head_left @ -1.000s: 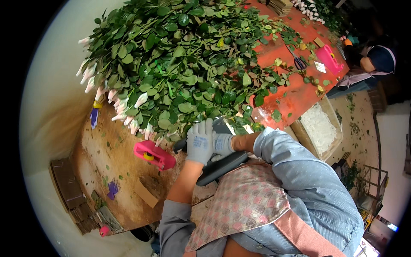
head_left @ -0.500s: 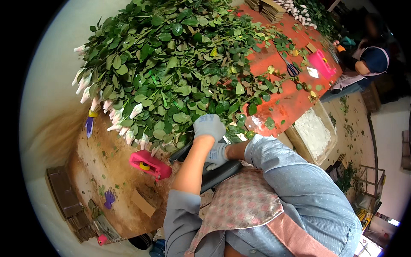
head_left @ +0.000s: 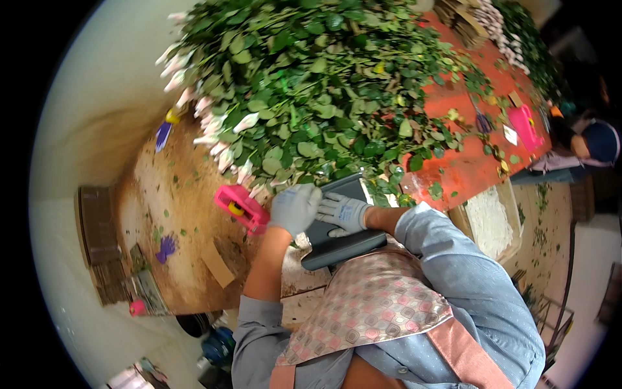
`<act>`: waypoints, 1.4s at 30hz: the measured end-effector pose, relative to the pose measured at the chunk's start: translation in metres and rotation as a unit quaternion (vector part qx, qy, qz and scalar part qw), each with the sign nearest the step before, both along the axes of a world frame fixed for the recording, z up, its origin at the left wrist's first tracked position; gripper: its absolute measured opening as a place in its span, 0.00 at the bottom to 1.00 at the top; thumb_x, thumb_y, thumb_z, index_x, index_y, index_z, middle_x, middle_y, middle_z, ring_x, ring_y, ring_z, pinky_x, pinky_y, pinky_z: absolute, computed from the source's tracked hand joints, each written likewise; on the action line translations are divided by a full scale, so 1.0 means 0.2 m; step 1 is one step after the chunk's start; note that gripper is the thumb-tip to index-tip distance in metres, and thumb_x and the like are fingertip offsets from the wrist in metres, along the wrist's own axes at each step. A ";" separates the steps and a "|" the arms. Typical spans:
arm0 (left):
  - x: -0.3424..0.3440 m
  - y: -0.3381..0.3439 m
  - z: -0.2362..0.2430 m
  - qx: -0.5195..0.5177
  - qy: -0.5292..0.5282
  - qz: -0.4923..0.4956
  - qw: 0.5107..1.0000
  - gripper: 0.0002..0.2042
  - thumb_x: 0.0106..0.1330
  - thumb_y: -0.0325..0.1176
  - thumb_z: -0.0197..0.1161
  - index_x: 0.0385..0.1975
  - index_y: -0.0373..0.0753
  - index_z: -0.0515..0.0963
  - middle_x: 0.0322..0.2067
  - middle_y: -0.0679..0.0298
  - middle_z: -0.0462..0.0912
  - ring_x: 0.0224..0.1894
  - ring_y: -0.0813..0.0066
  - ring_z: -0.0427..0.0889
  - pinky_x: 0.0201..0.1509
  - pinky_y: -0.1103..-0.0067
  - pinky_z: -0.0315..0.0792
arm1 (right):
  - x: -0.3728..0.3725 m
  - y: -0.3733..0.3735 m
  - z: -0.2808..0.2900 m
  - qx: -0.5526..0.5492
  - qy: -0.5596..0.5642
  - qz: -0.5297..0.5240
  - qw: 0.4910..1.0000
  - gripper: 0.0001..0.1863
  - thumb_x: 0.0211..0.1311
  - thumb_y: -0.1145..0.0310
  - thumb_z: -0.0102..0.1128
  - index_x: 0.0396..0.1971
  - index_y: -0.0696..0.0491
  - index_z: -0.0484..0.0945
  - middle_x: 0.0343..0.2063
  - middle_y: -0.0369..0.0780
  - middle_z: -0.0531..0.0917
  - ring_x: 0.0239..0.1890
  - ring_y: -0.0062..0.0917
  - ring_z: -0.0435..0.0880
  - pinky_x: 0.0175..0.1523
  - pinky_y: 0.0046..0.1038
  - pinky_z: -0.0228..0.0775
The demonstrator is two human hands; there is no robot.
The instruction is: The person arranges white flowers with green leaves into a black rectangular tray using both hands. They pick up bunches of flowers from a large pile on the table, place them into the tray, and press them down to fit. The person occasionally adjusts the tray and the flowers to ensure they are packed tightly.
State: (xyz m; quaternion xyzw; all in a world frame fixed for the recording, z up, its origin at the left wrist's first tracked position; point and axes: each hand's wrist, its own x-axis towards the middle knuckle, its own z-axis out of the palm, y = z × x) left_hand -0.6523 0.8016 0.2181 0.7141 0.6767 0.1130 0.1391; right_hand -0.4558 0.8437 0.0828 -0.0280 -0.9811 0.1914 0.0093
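My left hand (head_left: pixel 295 209), in a grey glove, is curled closed at the left edge of a dark grey stand (head_left: pixel 343 247) with a flat panel and a thick front bar. Whatever its fingers may hold is hidden. My right hand (head_left: pixel 345 212), also gloved, lies on the panel with its fingers stretched toward the left hand and nothing visible in them. A large heap of pale pink roses (head_left: pixel 278 110) with leafy stems rises just beyond both hands, heads to the left. Left of my left hand stands a pink tape dispenser (head_left: pixel 241 209) with a yellow roll.
The brown tabletop (head_left: pixel 188 214) carries a purple glove (head_left: pixel 167 248) and a cardboard piece (head_left: pixel 218 264). On the red table (head_left: pixel 453 172) at right are scissors (head_left: pixel 482 122), scattered leaves and another pink dispenser (head_left: pixel 525 128). A co-worker (head_left: pixel 596 144) is at the far right.
The view has swung, shifting the scene right and up. My left hand has moved left, off my right hand. More of the panel shows, with my right hand spread on it.
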 end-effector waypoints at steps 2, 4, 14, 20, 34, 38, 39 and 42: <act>0.01 -0.09 -0.03 0.052 0.036 0.009 0.998 0.13 0.68 0.41 0.61 0.44 0.39 0.80 0.37 0.54 0.85 0.42 0.52 0.83 0.47 0.57 0.73 | 0.00 -0.01 0.00 0.002 0.009 -0.005 1.000 0.42 0.68 0.39 0.50 0.73 0.54 0.63 0.74 0.49 0.63 0.77 0.43 0.58 0.80 0.48 0.40; 0.05 -0.12 -0.04 0.045 0.069 0.050 0.995 0.10 0.67 0.40 0.62 0.39 0.41 0.79 0.36 0.57 0.84 0.41 0.55 0.83 0.45 0.60 0.72 | -0.03 -0.03 0.03 0.000 0.004 0.018 1.000 0.40 0.68 0.40 0.52 0.70 0.54 0.67 0.71 0.49 0.67 0.76 0.44 0.60 0.79 0.49 0.42; -0.43 -0.59 0.18 0.091 0.013 0.363 0.927 0.32 0.59 0.46 0.69 0.60 0.33 0.72 0.57 0.46 0.75 0.63 0.48 0.71 0.65 0.55 0.63 | -0.04 -0.01 0.11 0.021 -0.022 0.003 1.000 0.41 0.66 0.42 0.55 0.71 0.55 0.66 0.72 0.49 0.65 0.76 0.44 0.58 0.79 0.49 0.44; -0.84 -1.13 -0.04 -0.201 0.160 0.596 0.761 0.52 0.60 0.61 0.67 0.75 0.31 0.54 0.71 0.46 0.64 0.74 0.51 0.61 0.75 0.58 0.57 | -0.06 -0.02 0.11 0.018 -0.029 0.018 0.999 0.41 0.66 0.42 0.55 0.71 0.54 0.65 0.73 0.49 0.64 0.77 0.44 0.57 0.79 0.49 0.43; -0.77 -1.25 0.14 0.063 0.106 0.642 0.757 0.51 0.56 0.48 0.74 0.74 0.27 0.54 0.65 0.39 0.70 0.64 0.44 0.76 0.69 0.61 0.69 | -0.05 -0.05 0.10 0.031 -0.005 0.015 0.999 0.41 0.65 0.42 0.57 0.70 0.55 0.66 0.72 0.49 0.65 0.76 0.44 0.58 0.79 0.50 0.43; -0.63 -1.15 0.27 0.259 -0.081 0.577 0.771 0.51 0.52 0.40 0.79 0.72 0.26 0.55 0.65 0.41 0.69 0.60 0.53 0.78 0.62 0.66 0.74 | -0.05 -0.03 0.07 0.023 0.017 0.009 1.000 0.40 0.66 0.43 0.57 0.70 0.55 0.66 0.72 0.49 0.65 0.76 0.43 0.59 0.79 0.49 0.44; -0.57 -1.09 0.31 0.262 -0.210 0.562 0.756 0.51 0.51 0.38 0.80 0.72 0.25 0.55 0.64 0.42 0.69 0.59 0.56 0.78 0.60 0.68 0.75 | -0.03 -0.02 0.06 0.005 0.034 0.003 0.999 0.41 0.65 0.43 0.58 0.70 0.55 0.66 0.72 0.49 0.66 0.76 0.43 0.59 0.79 0.48 0.44; -0.36 -0.92 0.14 0.201 -0.434 0.422 0.770 0.28 0.59 0.32 0.74 0.58 0.28 0.74 0.48 0.60 0.81 0.45 0.72 0.80 0.50 0.74 0.76 | 0.00 0.01 0.06 -0.053 0.054 -0.026 0.997 0.42 0.64 0.45 0.61 0.71 0.56 0.64 0.72 0.49 0.65 0.76 0.44 0.59 0.79 0.49 0.44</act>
